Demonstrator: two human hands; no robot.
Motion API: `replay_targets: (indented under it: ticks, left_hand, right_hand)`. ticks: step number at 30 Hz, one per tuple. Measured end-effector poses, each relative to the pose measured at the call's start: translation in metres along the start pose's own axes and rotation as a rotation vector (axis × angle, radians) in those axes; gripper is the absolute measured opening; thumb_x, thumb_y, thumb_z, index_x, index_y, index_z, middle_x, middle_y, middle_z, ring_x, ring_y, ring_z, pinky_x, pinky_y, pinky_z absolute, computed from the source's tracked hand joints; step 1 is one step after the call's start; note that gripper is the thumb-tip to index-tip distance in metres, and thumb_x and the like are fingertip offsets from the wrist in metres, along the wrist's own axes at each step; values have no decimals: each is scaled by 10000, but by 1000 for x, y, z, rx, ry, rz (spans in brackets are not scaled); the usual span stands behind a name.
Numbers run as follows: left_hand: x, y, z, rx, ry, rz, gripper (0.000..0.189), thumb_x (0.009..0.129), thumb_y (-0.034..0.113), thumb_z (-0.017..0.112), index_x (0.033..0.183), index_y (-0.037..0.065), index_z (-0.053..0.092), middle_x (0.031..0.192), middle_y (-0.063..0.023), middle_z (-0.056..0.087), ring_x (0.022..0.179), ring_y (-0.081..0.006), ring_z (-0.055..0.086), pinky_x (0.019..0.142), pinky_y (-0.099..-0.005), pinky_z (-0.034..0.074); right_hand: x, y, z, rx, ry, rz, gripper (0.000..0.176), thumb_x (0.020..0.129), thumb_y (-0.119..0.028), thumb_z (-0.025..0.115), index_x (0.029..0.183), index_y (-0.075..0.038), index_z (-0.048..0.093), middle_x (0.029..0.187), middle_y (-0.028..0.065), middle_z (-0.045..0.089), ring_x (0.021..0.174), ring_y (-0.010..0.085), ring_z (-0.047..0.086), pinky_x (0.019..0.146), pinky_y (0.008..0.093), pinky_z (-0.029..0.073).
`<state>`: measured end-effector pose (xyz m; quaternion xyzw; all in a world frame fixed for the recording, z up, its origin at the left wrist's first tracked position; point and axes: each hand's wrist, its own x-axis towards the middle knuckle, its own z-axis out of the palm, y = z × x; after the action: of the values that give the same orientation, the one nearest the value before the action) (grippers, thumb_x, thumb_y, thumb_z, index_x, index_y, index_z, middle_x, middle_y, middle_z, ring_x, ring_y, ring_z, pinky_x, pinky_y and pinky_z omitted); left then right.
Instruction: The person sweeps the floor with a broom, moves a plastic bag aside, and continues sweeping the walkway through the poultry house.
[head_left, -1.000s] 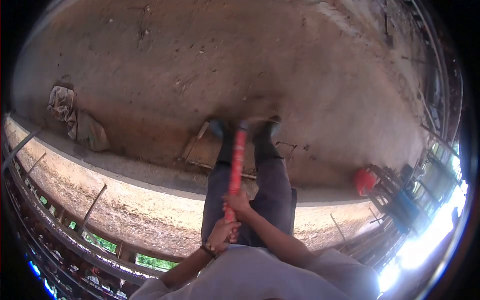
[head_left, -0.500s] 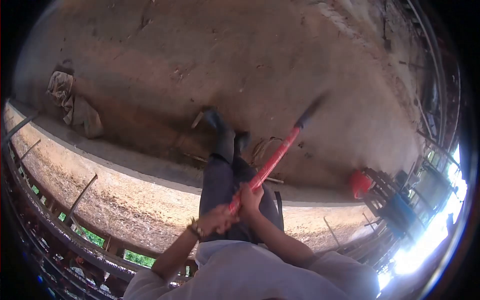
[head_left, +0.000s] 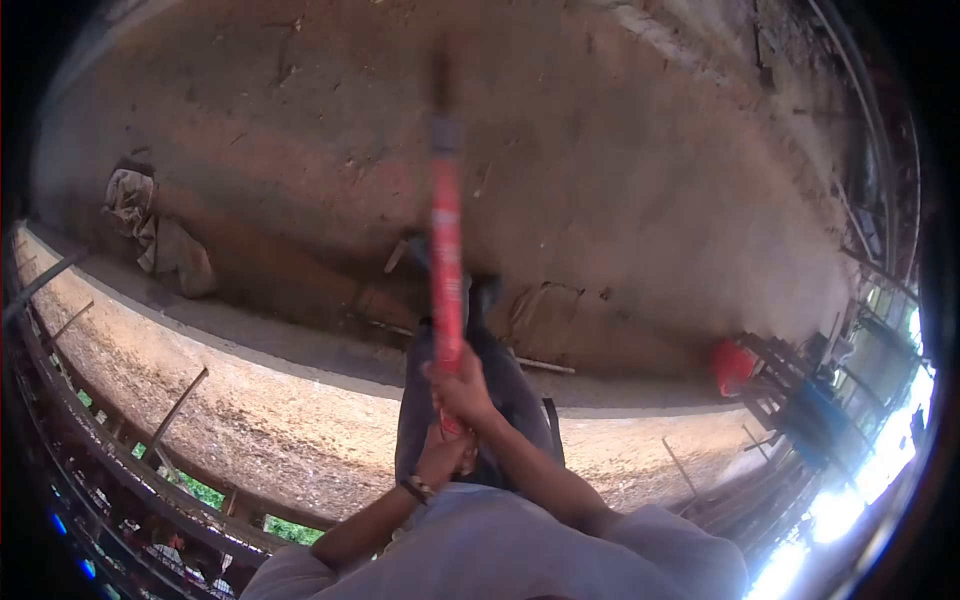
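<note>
Both my hands grip a long red handle (head_left: 447, 240) that points straight ahead over the dirt floor. My left hand (head_left: 443, 455), with a bracelet at its wrist, is wrapped round the handle's near end. Just beyond it, my right hand (head_left: 462, 388) holds the handle a little farther up. A grey collar (head_left: 444, 134) joins the handle to a dark head (head_left: 440, 80), which is blurred by motion. The handle partly hides my boots and legs.
A crumpled cloth (head_left: 180, 257) lies on the floor at the left. A low wall (head_left: 270, 400) runs across behind my legs. At the right are a red container (head_left: 733, 367) and a blue object (head_left: 812, 420). A thin stick (head_left: 545, 366) lies near my legs.
The red tool has swung from the right to the middle, and its head now points straight ahead. My hands have turned with it, still gripping the handle.
</note>
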<state>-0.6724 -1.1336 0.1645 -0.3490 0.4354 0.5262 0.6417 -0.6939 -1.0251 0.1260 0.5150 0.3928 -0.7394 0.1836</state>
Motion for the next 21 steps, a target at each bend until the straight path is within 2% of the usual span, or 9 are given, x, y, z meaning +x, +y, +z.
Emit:
replay_targets:
  ticks: [3,5,7,10,12,14,15,17,21]
  left_hand:
    - [32,43,-7,189,-222,-210,176,777,60,619,815,105,453,584,-1,467,402,-71,419,338,-212,305]
    - [49,63,-8,76,-234,-282,193,770,46,622,809,112,445,594,-1,463,415,-73,419,343,-212,301]
    - [63,66,-1,-290,-191,-333,196,772,41,618,805,115,440,605,-1,457,427,-78,414,353,-213,301]
    - [67,50,-2,-447,195,50,128,773,19,547,747,77,436,527,-18,438,360,-100,395,335,-244,308]
    - [96,52,-12,-66,389,457,108,768,13,530,745,60,435,509,-23,435,353,-113,405,334,-251,318]
    - [86,68,-9,-142,491,533,84,763,9,513,748,41,438,495,-28,433,351,-122,421,332,-252,328]
    - [62,91,5,-404,483,419,69,761,8,506,752,31,441,489,-30,433,353,-125,433,331,-251,333]
    - [41,99,3,-428,368,281,64,759,15,511,766,27,449,486,-32,436,353,-124,443,326,-245,336]
    - [22,109,-11,211,-2,66,123,751,40,569,806,59,460,514,-13,442,358,-95,419,315,-221,310]
  right_hand:
    - [24,15,-30,197,476,-46,190,765,-66,576,875,-44,423,540,24,458,391,123,470,340,262,404]
    - [54,13,-48,295,510,72,154,746,-47,577,824,-33,445,532,25,460,398,144,491,342,274,417]
    - [100,29,-51,-64,213,45,135,738,-48,574,806,-21,460,538,30,472,408,155,506,349,279,427]
    - [144,20,-2,-386,-315,26,208,729,-58,572,910,2,487,561,41,500,427,159,530,361,277,437]
    - [164,8,41,-340,-518,-38,308,739,-64,582,1016,-8,462,577,37,500,425,148,526,367,273,438]
    - [155,-28,75,-292,-656,-10,380,746,-64,586,1092,-21,435,587,34,498,425,141,524,374,270,442]
    - [141,-52,85,-275,-707,27,409,749,-62,586,1121,-28,421,591,33,496,425,139,524,377,269,446]
    - [104,-74,79,-104,-567,-36,372,757,-66,579,1095,-28,428,593,40,499,428,143,526,381,272,448]
    - [69,-64,32,226,23,-78,191,753,-58,566,909,0,473,559,53,489,435,154,532,379,282,445]
